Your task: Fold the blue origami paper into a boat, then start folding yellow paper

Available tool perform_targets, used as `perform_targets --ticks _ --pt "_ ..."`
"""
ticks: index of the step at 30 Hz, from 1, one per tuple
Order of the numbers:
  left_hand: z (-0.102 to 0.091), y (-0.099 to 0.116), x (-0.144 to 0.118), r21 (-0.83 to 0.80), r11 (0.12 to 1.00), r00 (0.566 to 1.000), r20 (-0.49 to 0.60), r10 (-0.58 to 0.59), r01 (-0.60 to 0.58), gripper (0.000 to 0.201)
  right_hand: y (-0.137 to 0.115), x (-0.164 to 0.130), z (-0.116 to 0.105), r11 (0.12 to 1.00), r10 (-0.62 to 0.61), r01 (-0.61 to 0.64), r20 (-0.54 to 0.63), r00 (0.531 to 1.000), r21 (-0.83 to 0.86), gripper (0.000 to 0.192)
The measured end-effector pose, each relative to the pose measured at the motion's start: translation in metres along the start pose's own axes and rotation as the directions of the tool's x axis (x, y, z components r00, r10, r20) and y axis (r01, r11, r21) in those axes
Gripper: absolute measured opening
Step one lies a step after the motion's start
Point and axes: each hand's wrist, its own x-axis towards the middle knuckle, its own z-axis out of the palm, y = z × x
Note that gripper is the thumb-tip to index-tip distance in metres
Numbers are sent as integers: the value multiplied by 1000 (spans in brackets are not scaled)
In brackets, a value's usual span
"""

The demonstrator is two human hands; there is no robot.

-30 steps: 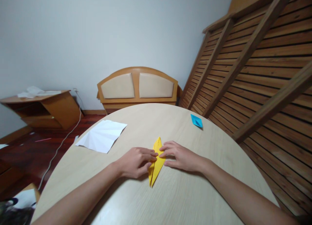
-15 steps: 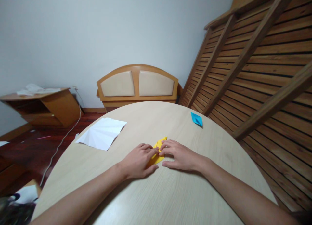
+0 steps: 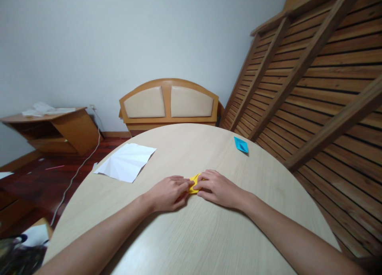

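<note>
A folded piece of yellow paper (image 3: 194,180) lies on the round, pale wooden table (image 3: 203,235), mostly covered by my fingers. My left hand (image 3: 170,192) grips its left side, fingers bent over the paper and thumb at the near edge. On the right side my right hand (image 3: 215,188) closes on the same paper, fingertips pressed on top and thumb low at the near edge. Only a small yellow patch shows between the two hands. Farther off on the right lies a small folded blue paper (image 3: 241,145).
A creased white sheet (image 3: 127,162) rests at the table's left. Beyond the table stands a padded headboard (image 3: 168,84); slatted wooden panels (image 3: 316,84) lean at the right. A low cabinet (image 3: 74,132) and a white cord (image 3: 74,175) are on the left.
Both hands have closed in on the yellow paper, and less of it shows. The left thumb has drawn back to the paper's edge. The blue and white papers stay on the table.
</note>
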Motion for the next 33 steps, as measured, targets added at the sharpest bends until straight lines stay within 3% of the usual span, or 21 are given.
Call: perform_targets --ticks 11,18,27,33 --pt "1 1 -2 -89 994 997 -18 -72 70 12 -2 6 12 989 141 -144 -92 986 -29 23" --pt "0 -3 -5 -136 987 996 2 -87 87 30 -4 11 20 979 204 -199 -168 964 43 8" --pt "-5 -2 -5 -93 996 1000 26 -15 17 25 -3 6 11 987 143 -148 -90 986 -58 15" --pt "-5 -2 -5 -92 996 1000 23 8 -6 23 -39 0 12 942 202 -201 -26 979 -270 21"
